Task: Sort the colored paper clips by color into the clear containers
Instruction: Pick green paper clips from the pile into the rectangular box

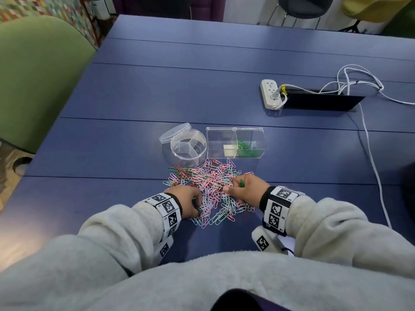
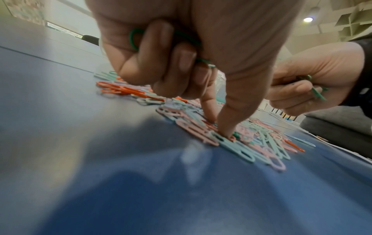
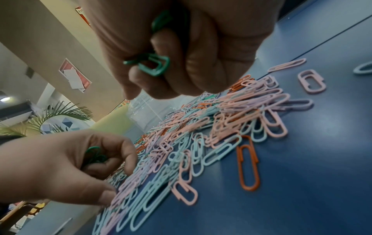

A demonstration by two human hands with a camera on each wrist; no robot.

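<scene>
both hands (image 1: 246, 187) clutch green clips (image 3: 155, 64), seemingly several.

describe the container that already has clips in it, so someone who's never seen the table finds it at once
On the blue table, just beyond the pile of mixed paper clips, two clear containers stand side by side. Take the right one, the rectangular box. Unlike the round divided tub to its left, whose sections look empty, it has a central divider and green clips heaped in its right compartment.
</scene>
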